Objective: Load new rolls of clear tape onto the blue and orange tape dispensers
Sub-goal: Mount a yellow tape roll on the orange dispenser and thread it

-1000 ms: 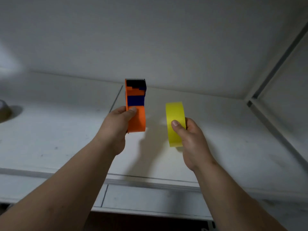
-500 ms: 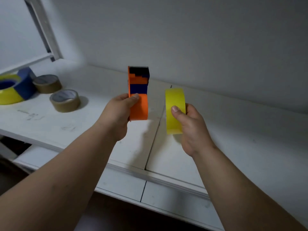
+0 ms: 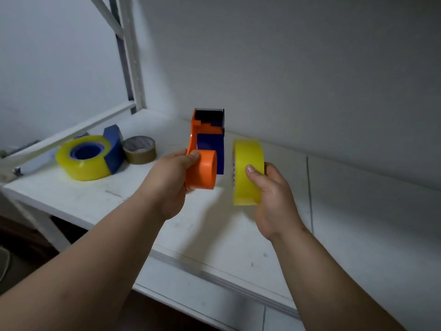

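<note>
My left hand (image 3: 170,181) grips an orange and blue tape dispenser (image 3: 206,149) above the white shelf (image 3: 214,223); its orange hub faces right and its black cutter points up. My right hand (image 3: 272,194) holds a yellowish clear tape roll (image 3: 247,172) on edge just right of the dispenser, a small gap between them. At the far left of the shelf lies a blue dispenser (image 3: 113,145) with a yellowish clear roll (image 3: 83,158) on its hub.
A brown tape roll (image 3: 140,149) lies flat beside the blue dispenser. A white metal frame post (image 3: 130,58) rises at the shelf's back left corner. The grey wall (image 3: 310,68) runs close behind the shelf.
The view has swung left, bringing the blue dispenser and the brown roll closer to the middle. The orange dispenser has turned so its hub faces the roll in my right hand.
</note>
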Motion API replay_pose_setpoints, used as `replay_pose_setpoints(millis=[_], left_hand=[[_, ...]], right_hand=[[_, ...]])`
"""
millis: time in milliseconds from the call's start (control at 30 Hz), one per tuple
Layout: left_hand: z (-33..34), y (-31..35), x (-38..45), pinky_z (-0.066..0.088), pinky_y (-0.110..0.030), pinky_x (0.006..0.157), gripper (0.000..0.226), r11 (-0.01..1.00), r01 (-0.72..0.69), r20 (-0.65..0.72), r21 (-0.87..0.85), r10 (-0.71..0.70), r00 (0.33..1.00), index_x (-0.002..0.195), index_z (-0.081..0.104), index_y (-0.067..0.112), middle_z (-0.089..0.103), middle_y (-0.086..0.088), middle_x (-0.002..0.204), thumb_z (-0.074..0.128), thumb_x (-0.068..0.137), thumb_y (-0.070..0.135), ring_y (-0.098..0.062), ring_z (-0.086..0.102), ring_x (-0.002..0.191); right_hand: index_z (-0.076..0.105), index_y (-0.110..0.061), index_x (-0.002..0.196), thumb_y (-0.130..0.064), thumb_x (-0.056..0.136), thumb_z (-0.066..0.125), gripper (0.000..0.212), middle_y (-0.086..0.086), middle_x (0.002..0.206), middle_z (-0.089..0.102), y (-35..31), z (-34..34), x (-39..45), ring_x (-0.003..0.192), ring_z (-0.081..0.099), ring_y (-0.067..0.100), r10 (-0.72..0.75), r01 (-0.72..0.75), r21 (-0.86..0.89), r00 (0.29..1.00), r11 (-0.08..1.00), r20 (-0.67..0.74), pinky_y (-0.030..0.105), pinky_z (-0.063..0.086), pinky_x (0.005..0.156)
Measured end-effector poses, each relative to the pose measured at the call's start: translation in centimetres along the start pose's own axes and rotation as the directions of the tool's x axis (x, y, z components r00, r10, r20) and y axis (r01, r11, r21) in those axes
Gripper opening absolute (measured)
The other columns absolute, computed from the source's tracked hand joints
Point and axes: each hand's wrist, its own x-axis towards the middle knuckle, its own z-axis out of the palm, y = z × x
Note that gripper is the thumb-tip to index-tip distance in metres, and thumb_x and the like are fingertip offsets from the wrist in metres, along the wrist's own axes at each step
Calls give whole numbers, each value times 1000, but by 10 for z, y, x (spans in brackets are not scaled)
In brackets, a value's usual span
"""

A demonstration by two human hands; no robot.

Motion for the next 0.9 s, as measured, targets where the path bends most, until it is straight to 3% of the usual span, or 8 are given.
replay_pose_setpoints(millis=[100,233,367,467,533,633,800,900], left_hand=[[-46,20,9,60,-34,66,17,999,25,11,-29,-25,1000,110,64,17,76,-4,100,52,99,19,-19,74,82],[-87,43,22,55,-39,81,35,999,20,-18,-27,-21,1000,133,51,8,65,-12,123,52,99,19,-30,65,107],[-113,56,37,53,-34,73,11,999,9,-17,-41,-10,1000,106,60,15,68,-7,109,51,100,18,-25,66,96],[-126,61,52,51,-34,73,8,999,-10,-47,-49,8,999,96,60,22,69,-5,104,52,99,19,-24,66,93],[-133,62,61,51,-33,70,7,998,-17,-78,-59,12,997,98,61,22,70,-5,102,53,99,21,-22,66,89],[-143,65,72,52,-28,54,13,997,-8,-107,-73,0,994,105,62,20,72,-7,100,54,97,25,-21,69,78],[-161,69,88,49,-24,35,24,983,77,-67,-166,-89,994,108,66,18,75,-4,72,55,96,36,-15,69,48],[-173,75,93,48,-27,35,35,978,124,-17,-165,-129,991,113,65,12,72,-8,63,52,98,40,-21,66,44]], right_hand=[[68,-25,76,-31,73,66,7,1,79,65,12,49,6,75,61,20,7,-4,50,998,999,-58,37,46,68],[66,-29,69,-35,69,63,7,-8,66,62,19,94,15,63,60,11,-30,33,23,994,999,-103,28,46,57],[64,-29,66,-39,68,59,11,-10,62,58,14,127,34,59,57,8,-56,57,0,993,998,-104,29,44,56],[65,-32,68,-43,73,58,15,-11,64,60,11,147,48,61,60,8,-74,73,-12,996,997,-48,29,47,55],[66,-31,71,-42,76,58,15,-6,69,62,14,159,54,69,61,16,-85,85,-2,996,996,-1,40,49,61],[67,-23,85,-38,79,60,17,4,82,65,21,176,59,81,60,30,-104,103,15,993,995,61,56,50,72],[64,-21,107,-29,84,60,25,-2,97,69,39,202,61,90,65,15,-178,182,-3,962,983,206,29,52,74],[61,-29,113,-30,82,62,31,-2,112,68,45,217,57,108,62,20,-185,216,-120,955,969,231,45,49,95]])
